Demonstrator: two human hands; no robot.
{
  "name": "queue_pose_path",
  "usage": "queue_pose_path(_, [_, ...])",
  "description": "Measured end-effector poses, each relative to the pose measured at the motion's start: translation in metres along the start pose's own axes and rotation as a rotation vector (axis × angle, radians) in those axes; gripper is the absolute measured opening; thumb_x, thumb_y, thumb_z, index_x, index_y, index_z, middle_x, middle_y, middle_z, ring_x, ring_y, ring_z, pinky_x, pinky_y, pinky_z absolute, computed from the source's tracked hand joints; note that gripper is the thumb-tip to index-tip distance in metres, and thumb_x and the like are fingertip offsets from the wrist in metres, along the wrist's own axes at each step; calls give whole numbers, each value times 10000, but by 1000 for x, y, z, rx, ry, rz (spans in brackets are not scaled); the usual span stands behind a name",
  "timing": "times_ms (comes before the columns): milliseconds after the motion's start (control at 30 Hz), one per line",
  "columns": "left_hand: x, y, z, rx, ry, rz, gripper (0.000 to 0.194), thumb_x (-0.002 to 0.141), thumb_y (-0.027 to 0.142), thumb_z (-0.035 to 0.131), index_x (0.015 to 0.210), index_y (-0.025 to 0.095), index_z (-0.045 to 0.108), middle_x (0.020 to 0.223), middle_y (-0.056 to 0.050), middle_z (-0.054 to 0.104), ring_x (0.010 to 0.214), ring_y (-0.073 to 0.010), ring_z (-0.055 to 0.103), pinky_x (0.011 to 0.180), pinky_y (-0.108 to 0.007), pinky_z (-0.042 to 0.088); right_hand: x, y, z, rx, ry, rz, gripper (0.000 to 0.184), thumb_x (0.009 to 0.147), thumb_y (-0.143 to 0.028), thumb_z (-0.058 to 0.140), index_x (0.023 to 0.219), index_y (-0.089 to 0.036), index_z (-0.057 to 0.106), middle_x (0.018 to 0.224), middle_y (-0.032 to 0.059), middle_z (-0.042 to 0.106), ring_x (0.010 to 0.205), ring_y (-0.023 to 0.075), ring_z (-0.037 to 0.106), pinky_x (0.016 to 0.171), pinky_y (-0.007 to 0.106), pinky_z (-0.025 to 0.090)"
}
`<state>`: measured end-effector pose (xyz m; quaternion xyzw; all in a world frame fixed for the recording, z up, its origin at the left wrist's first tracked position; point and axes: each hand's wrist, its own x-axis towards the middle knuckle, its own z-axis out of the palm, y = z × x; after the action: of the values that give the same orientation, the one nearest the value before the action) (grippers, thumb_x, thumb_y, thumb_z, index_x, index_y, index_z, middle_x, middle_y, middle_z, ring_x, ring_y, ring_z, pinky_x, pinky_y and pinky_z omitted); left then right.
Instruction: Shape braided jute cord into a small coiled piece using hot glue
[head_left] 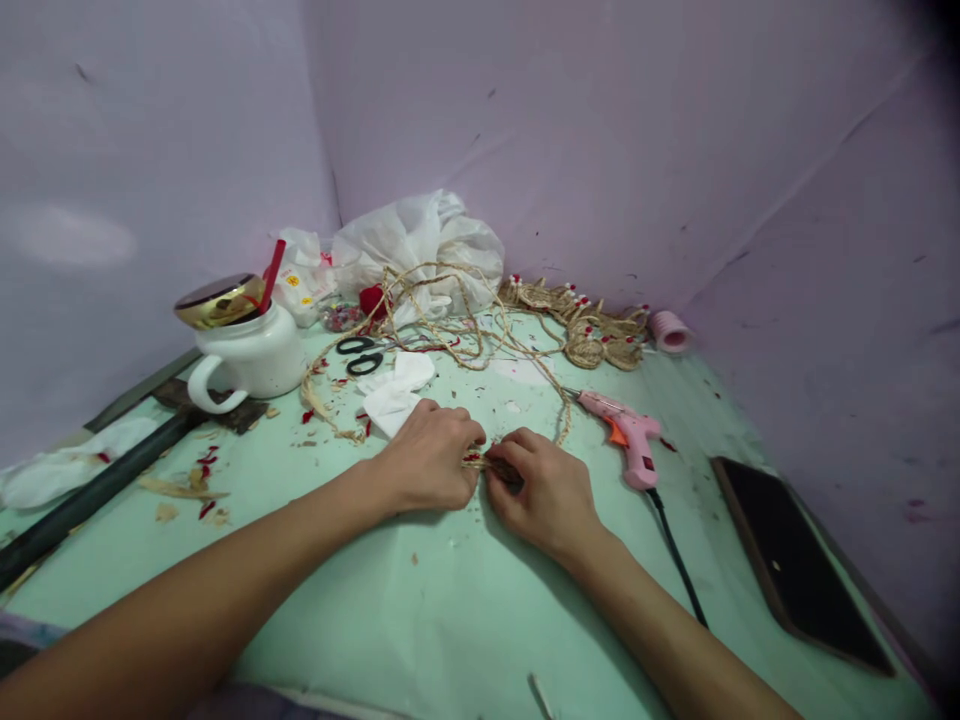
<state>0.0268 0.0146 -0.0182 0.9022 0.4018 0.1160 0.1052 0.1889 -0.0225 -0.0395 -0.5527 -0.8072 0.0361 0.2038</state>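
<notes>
Both hands meet over the middle of the pale green tabletop [420,600]. My left hand [435,455] is closed, its fingertips pinching one end of a small braided straw piece [474,459] with red bits on it. My right hand [544,490] curls its thumb and fingers around the other, darker end of the same piece. Much of the piece is hidden by the fingers. Just behind my left hand lies a crumpled white tissue [397,390]. To the right of my right hand a pink glue gun [626,435] with an orange trigger rests on its side.
Black-handled scissors [365,362], a long braided straw cord [465,350] and a plastic bag [427,240] lie behind. Finished-looking woven straw pieces [585,325] sit by a pink roll [670,332]. A white mug [262,355] and hammer [97,480] are left, a phone [795,560] right.
</notes>
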Motion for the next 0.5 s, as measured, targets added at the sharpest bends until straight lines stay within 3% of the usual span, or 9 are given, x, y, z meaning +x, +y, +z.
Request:
queue_pose_path(100, [0,3,2,46,-2,18,130,672,219,511,698,153,620,756,-76,618,743,-216,574,764,-375,373,0,-2,0,-15,5,19,143,740,-223,539,811,-205,662,821,30,626,755,169,568,587,254,362])
queue_pose_path(500, [-2,7,4,71,19,-5,129,631,190,489,628,149,611,688,-80,609,662,-206,554,727,-368,389,-3,-8,3,-13,35,108,174,744,-223,522,816,-205,679,757,29,601,709,164,570,550,257,329])
